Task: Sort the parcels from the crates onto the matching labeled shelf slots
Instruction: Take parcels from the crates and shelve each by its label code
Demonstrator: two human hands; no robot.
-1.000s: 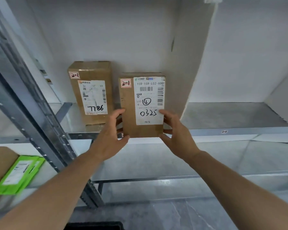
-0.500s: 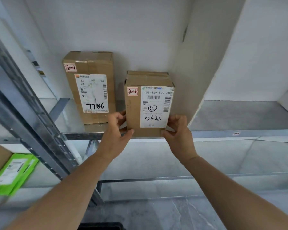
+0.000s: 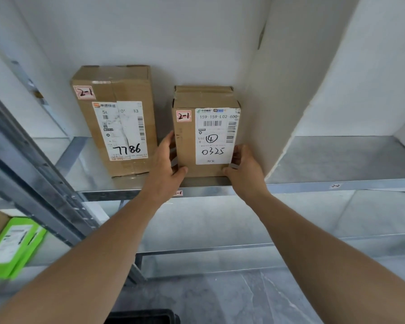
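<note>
At the bottom edge of the view, the dark rim of a crate [image 3: 140,318] is being shown; its contents are hidden. To the left, on a lower shelf, green flat parcels [image 3: 12,246] with white labels are lying beside a brown carton; their print is too blurred to be read.

Further up, on the metal shelf [image 3: 313,187], a small tag reading "2-1" [image 3: 177,193] is being partly covered by the left wrist, and a second tag [image 3: 336,185], seemingly "2-2", is fixed to the right.

Just above the edge, a brown parcel [image 3: 205,134] is being held upright on the shelf. It is being gripped by the left hand [image 3: 167,164] at its lower left edge, thumb on the front, and by the right hand [image 3: 246,169] at its lower right corner, fingers curled against the side. A red-bordered sticker "2-1" is being displayed on it, with a white label printed "159-159-L02 600", a circled "4" and handwritten "0325".

To its left and slightly further back, apart from it, a taller parcel [image 3: 117,120] is standing, marked "2-1" and "7786". A white divider [image 3: 288,94] is standing just right of the held parcel.
</note>
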